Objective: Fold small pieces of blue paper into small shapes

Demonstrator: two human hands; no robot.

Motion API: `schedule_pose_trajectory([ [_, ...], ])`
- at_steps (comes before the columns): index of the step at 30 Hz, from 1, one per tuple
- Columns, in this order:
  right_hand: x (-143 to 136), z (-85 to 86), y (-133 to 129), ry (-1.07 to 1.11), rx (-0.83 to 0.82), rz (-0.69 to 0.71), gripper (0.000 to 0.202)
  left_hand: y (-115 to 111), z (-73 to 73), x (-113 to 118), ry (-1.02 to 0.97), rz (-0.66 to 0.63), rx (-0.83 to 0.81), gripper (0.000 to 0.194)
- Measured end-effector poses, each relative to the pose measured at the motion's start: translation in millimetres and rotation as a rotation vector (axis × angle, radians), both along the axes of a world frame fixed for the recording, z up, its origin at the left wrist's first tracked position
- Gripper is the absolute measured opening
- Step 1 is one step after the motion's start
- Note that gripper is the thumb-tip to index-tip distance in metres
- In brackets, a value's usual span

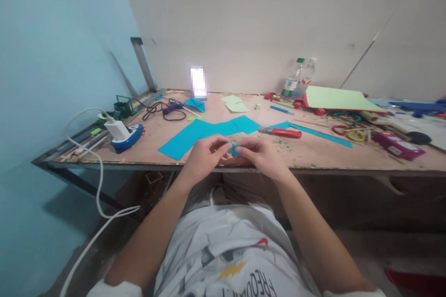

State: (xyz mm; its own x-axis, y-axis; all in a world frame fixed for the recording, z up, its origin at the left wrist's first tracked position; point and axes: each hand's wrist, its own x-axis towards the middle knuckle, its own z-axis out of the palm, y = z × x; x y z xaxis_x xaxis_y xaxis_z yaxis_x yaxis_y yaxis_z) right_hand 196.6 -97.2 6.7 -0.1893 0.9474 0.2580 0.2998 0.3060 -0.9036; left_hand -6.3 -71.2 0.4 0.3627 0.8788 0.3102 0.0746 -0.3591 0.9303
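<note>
A small piece of blue paper [234, 149], its full shape covered by fingers, is pinched between the two hands just left of and nearer than the red-handled tool [285, 133], over the front edge of the desk [153, 135]. The left hand [206, 155] and the right hand [265, 154] both grip it in thumb and fingertips, fingers curled and close together.

The tool has a smooth, rounded handle and lies beside scattered green crumbs [283, 145] on the worn, wood-toned top. Left of the tool, flat matte blue sheets [184, 138] with straight edges spread out; to its right runs a long, narrow blue strip [324, 135].

Beyond the tool lie a slim blue stick-like object [281, 110], a stubby pale green roll [257, 106] and thin pale green slips [236, 104]. Farther back stand clear plastic bottles [290, 88]. Well left of and beyond the tool are a creased blue paper piece [196, 104] and an upright phone [198, 82] with a bright screen.

Well right of the tool are a thin red ring [339, 130], a yellow ring [355, 136] and a glossy purple box [398, 145]; behind these a broad pale green sheet [341, 98] rests tilted over clutter.
</note>
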Motion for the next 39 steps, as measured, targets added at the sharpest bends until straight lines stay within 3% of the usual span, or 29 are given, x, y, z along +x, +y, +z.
schedule_pose_trajectory([
  [17,1.6,-1.6,-0.5,-0.044,0.011,-0.031,0.034,3.9,-3.5,-1.2,-0.054,0.076,-0.073,0.029],
  [28,-0.8,0.8,-1.0,-0.078,0.047,0.005,0.024,-0.2,2.8,-2.4,0.088,-0.020,-0.009,0.020],
  [39,1.0,-1.1,-2.4,-0.026,-0.027,-0.018,0.031,1.6,-2.8,-1.7,0.101,0.077,0.025,0.024],
])
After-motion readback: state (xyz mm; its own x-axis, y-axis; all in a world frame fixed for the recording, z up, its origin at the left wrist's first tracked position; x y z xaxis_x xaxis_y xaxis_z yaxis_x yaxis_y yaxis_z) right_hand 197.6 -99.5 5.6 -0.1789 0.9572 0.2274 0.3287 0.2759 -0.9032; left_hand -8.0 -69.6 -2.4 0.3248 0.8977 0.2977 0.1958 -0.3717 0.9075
